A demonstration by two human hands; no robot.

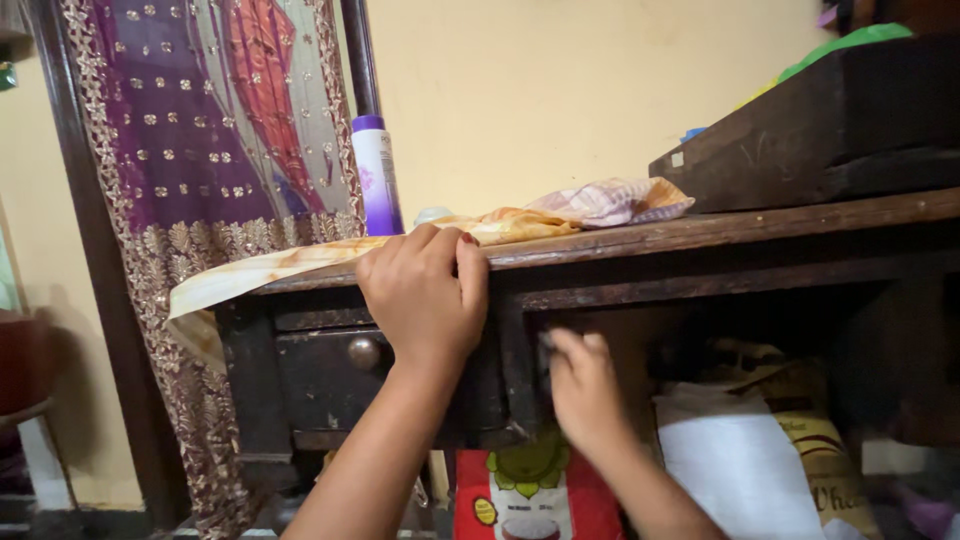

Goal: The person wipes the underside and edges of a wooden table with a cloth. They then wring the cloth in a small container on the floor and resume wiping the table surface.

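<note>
Where the table edge (pixel 700 240) runs, left fingers (pixel 440 245) curled over it; right fingers (pixel 575 345) blurred, unreadable.

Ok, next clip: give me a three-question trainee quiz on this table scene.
1. True or false: the left hand rests on the table's front edge.
2. Which thing stands upright on the table by the wall? A) the bottle B) a kettle C) a lamp
3. What round fitting sits on the drawer front, just left of the left wrist?

Key
1. True.
2. A.
3. The knob.

The right hand is blurred below the tabletop, beside the drawer.
</note>
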